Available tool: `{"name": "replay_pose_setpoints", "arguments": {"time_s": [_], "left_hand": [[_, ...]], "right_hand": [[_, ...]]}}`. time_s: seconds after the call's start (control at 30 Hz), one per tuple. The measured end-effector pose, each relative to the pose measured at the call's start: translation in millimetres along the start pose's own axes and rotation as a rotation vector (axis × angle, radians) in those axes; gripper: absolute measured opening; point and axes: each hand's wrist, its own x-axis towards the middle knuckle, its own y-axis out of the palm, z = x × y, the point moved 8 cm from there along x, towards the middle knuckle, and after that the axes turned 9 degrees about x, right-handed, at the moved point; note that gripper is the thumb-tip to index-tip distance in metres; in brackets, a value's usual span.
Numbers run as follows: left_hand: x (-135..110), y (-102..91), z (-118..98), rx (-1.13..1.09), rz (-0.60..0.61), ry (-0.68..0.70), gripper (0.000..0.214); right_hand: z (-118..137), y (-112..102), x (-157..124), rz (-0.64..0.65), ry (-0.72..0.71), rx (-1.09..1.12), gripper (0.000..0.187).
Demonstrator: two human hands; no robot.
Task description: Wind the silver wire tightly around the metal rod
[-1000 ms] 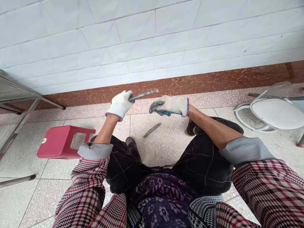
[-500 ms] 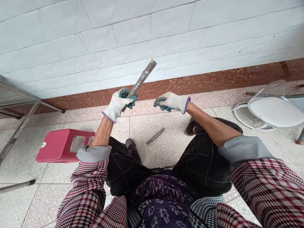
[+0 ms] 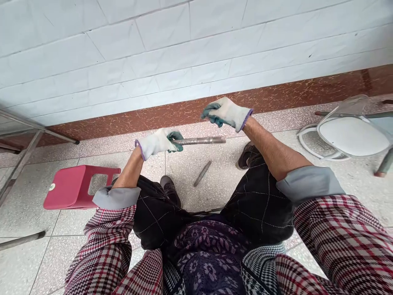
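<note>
My left hand (image 3: 164,142), in a white knit glove with a green coated palm, is closed round one end of a metal rod (image 3: 199,140). Thin silvery wire is wound in coils along this rod, which lies nearly level and points to the right. Higher up and apart from the rod, my right hand (image 3: 225,112) wears a matching glove. Its fingers are bent together in a pinch, and a faint strand of thin wire shows at the fingertips. Between my feet, a second, thinner rod-like piece (image 3: 202,173) with a ridged surface lies on the floor.
A red plastic stool (image 3: 67,186) stands on the left, close to a metal frame (image 3: 23,159). On the right is a white round-seated chair (image 3: 353,137). The tiled wall (image 3: 172,53) with its brown base strip runs across in front.
The rod in my left hand has swung down from a steep upward slant to nearly level. My right hand has risen a little. The piece on the floor has stayed put.
</note>
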Motion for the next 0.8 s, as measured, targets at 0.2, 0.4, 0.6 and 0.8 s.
{"name": "replay_pose_setpoints", "arguments": {"time_s": [0.2, 0.4, 0.6, 0.8], "left_hand": [[-4, -29.1, 4, -0.511, -0.291, -0.048, 0.017], [12, -48.2, 51, -0.059, -0.548, -0.35, 0.026], [24, -8.1, 36, 0.562, -0.077, -0.219, 0.037], [8, 4.0, 1, -0.045, -0.068, -0.041, 0.032]], "right_hand": [[-22, 47, -13, 0.191, 0.098, -0.036, 0.007], [-22, 90, -46, 0.451, 0.08, -0.085, 0.01], [10, 39, -27, 0.246, -0.028, 0.034, 0.009], [-10, -21, 6, -0.143, 0.005, 0.112, 0.01]]}}
